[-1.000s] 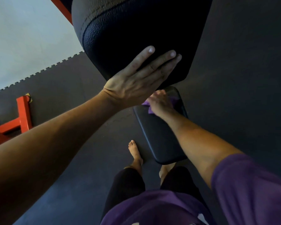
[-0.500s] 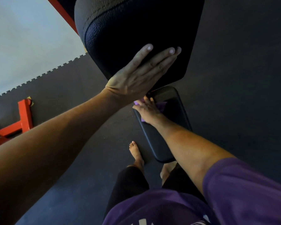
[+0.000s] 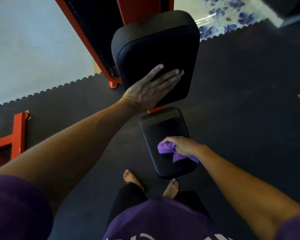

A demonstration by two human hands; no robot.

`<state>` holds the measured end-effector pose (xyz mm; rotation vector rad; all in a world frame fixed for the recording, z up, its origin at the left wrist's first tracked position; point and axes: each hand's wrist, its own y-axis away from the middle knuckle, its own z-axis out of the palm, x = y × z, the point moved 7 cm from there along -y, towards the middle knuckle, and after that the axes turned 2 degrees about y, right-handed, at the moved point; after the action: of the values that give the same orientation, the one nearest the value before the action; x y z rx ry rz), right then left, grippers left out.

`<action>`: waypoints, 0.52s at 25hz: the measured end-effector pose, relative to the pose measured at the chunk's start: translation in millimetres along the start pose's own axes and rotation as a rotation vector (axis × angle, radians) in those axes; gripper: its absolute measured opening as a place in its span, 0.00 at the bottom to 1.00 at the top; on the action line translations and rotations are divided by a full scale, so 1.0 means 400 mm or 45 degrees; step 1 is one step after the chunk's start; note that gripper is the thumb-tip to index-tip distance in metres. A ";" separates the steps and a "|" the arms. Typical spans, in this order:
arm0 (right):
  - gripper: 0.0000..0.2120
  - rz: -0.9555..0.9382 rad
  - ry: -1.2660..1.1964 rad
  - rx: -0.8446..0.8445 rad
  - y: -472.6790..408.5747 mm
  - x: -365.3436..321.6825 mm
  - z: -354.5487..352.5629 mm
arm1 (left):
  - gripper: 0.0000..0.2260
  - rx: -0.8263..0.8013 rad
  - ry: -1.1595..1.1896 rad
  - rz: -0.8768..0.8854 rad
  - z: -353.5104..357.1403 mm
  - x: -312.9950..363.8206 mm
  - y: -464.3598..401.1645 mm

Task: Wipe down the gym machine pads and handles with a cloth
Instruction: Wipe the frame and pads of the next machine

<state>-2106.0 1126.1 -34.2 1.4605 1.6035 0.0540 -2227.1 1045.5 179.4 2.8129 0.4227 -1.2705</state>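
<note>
A black padded backrest [image 3: 156, 42] stands tilted on a red machine frame. My left hand [image 3: 154, 85] lies flat against its lower front, fingers straight. Below it is a black seat pad [image 3: 163, 129], lying lengthwise toward me. My right hand [image 3: 182, 145] grips a bunched purple cloth [image 3: 168, 149] and holds it on the right half of the seat pad. Part of the cloth hangs out under my wrist.
A red upright frame [image 3: 97, 40] rises behind the backrest. Another red frame piece [image 3: 17, 134] sits on the dark floor mat at the left. My bare feet [image 3: 171, 187] stand just in front of the seat. A flowered floor shows at the top right.
My head has pulled back, so the backrest looks smaller. My right hand has slid the cloth from the far end of the seat pad toward me and to the right. My left hand stays on the backrest.
</note>
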 end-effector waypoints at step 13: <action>0.27 -0.157 -0.101 0.268 0.104 -0.297 0.096 | 0.27 -0.434 1.018 -0.738 -0.004 0.085 0.611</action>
<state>-2067.3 1023.0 37.9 1.4985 1.6697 -0.2477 -2142.0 818.3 134.3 2.8344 1.3845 0.0309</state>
